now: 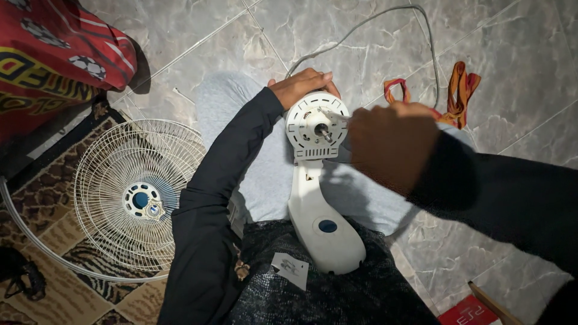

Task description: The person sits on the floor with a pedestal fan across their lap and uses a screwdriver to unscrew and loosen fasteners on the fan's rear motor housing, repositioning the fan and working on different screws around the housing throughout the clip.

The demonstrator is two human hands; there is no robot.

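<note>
You sit on the tiled floor with a white fan body lying across your lap, its round motor housing at the far end and its wider base with a blue button near you; the bare motor shaft sticks up from the middle of the housing; your left hand curls over the far rim of the housing, fingers closed against its edge and gripping it; your right hand sits just right of the housing, closed into a loose fist, and a thin pale tool or part seems to run from it toward the shaft, though it is too blurred to say what it is; a grey cord loops away across the far tiles; an orange and red strap lies on the floor beyond your right hand; to your left a white wire fan guard lies flat on a patterned rug, well apart from the fan body; a red patterned cloth fills the far left corner; a small clear bag rests on your dark top near the base.
</note>
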